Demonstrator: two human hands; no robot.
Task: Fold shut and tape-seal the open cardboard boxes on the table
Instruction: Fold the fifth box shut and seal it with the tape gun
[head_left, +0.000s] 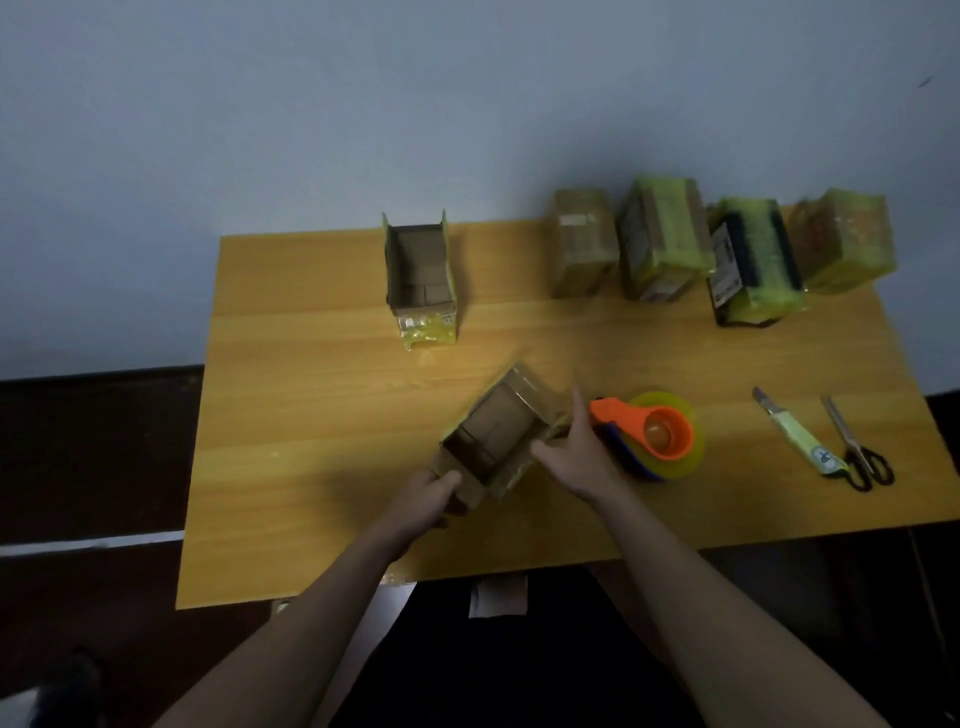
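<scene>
Hands: left (431, 493) grips the near flap of the open box (501, 434) at desk (311, 364) centre; right (576, 452), fingers straight, presses its side, steadying for folding. Second open box (421, 270) at 11 o'clock. Dispenser (660, 436) handy at 3 o'clock. Labels apparently unreadable.

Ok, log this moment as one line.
left hand grips near box flap | right hand open on its side | tape dispenser idle

Both forearms bare (no sleeves visible); dark clothing below.
</scene>
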